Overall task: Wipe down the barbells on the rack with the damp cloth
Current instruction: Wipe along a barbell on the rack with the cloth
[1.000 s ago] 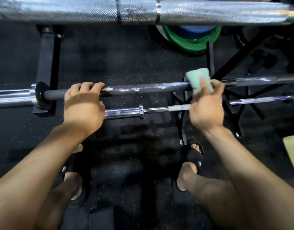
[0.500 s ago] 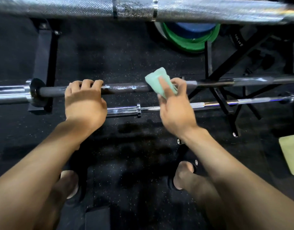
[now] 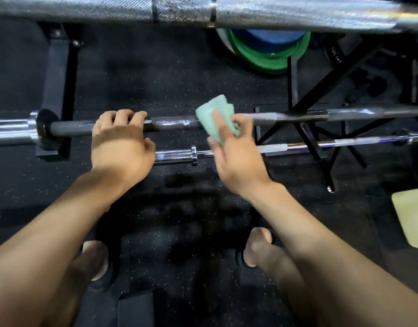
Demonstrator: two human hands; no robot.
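Since 1.0 s ago: cloth (image 3: 216, 119) has slid leftward along the dark barbell (image 3: 172, 122), closer to left hand (image 3: 120, 147). Right hand (image 3: 236, 159) fingers (image 3: 221, 125) clamp cloth around the shaft. Left-hand fingers curled over same bar. Chrome barbell (image 3: 297, 147) just below; knurled bar (image 3: 274, 13) overhead; speckled floor (image 3: 156, 76).

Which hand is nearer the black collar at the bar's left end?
Left. The left hand grips the dark barbell beside the black collar; the right hand holds the cloth farther along.

Head view, steeply down, close
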